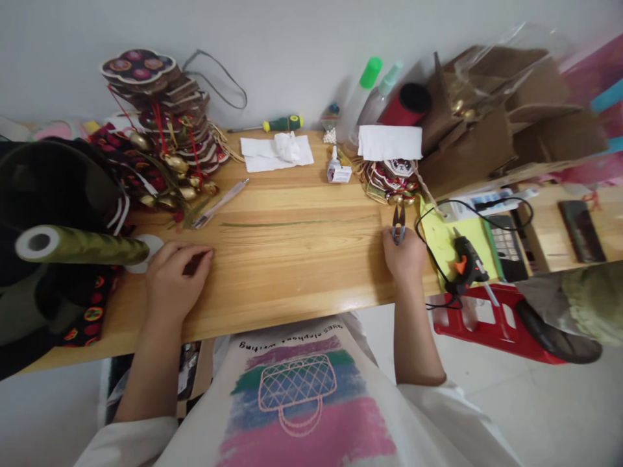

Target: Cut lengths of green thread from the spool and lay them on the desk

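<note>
Head view, sole camera. Item: strand (296, 224), thin and green, lying nearly straight across the bench (292, 275) between two well-separated hands. Item: left hand (178, 275), resting near the strand's left end, fingers curling in toward the thumb; whether they are pinching anything cannot quite be told at this blur. Item: roll (100, 246), green, lying with its pale end disc (147, 253) just beside that hand. Item: right hand (405, 253), closing around the snips (398, 224), whose blades are standing parted and pointing toward the wall, near the strand's right end.

Step, as judged: the strand is lying laid out and the snips are sitting ready in the grip, no cut being under way. Any snip from here would be calling for the blades to turn in to the strand and for the left fingers to be steadying it.

Surroundings: a stack (139, 68) of scalloped pieces is standing rear left, bells (176, 163) hanging from it. Pen (221, 202), screwdriver (285, 123), and glue bottle (335, 170) are lying or standing beyond the strand. Glue gun (468, 264) is resting right of the right hand, over a yellow sheet (432, 230).
</note>
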### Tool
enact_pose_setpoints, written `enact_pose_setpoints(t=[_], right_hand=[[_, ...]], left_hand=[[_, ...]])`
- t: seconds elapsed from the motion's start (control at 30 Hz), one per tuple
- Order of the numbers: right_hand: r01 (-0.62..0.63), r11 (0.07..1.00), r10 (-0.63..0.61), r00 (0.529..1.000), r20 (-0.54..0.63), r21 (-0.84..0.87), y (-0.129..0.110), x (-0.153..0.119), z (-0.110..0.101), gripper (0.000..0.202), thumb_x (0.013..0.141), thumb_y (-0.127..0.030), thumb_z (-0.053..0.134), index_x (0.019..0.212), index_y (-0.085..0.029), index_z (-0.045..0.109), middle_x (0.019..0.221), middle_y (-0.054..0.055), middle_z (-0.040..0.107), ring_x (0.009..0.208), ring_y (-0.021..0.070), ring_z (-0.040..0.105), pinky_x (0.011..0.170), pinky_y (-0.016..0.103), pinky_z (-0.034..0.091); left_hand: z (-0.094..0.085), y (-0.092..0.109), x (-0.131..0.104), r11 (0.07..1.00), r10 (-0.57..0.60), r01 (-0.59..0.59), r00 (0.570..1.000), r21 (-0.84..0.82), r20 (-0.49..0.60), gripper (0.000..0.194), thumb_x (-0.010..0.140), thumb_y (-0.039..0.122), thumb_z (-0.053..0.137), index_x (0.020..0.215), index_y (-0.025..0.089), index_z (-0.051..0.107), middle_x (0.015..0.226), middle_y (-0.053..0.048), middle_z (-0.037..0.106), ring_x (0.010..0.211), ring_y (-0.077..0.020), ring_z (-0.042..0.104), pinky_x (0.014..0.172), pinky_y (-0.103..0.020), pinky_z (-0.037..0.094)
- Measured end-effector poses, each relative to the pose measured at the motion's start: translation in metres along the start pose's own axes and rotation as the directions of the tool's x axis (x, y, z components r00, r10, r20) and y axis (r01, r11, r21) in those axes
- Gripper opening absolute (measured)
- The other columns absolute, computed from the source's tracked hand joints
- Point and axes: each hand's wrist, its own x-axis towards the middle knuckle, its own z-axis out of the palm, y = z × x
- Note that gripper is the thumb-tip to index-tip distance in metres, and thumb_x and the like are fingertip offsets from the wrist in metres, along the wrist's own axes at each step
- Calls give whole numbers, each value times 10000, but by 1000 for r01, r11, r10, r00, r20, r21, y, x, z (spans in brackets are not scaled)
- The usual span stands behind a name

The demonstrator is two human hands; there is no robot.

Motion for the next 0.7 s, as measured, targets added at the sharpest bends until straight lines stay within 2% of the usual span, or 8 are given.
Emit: enact_pose_setpoints(t=[0.1,0.27,0.47,0.6,0.7], right_hand=[[21,997,-19,999,-32,69,5,2,2,259,793,-415,488,737,-187,597,682,113,645,619,224,537,584,304,333],[10,982,-9,1000,-8,189,10,2,4,259,782,-415,474,755,-186,594,685,90,631,629,219,550,617,320,377],[12,966,-8,1000,-17,260,16,1,8,281,810,-435,461,759,-195,597,611,52,581,600,205,530,585,312,385],[-6,954,15,1000,-26,299,19,2,10,286,808,-441,473,789,-186,601,597,36,566,601,201,536,579,309,394],[-38,934,51,998,-27,356,17,1,11,312,806,-477,481,790,-185,589,566,16,536,570,188,520,552,301,384]], left_hand=[[1,-2,0,1000,19,-20,999,-12,-26,213,851,359,566,771,195,677,749,-26,619,653,-145,572,643,-292,473],[3,-5,-1,999,45,-46,998,-15,-48,195,851,346,580,777,197,682,744,-22,622,664,-149,579,645,-290,474],[3,-4,0,999,49,-50,997,-10,-52,169,838,331,592,768,201,675,747,-18,628,661,-147,590,645,-292,481],[0,0,1,999,12,-13,999,-34,-47,183,827,354,582,743,216,668,740,-29,625,655,-168,594,640,-326,492],[-4,7,2,997,-48,48,999,-61,11,180,834,363,553,750,251,667,768,-44,632,689,-197,603,677,-377,504]])
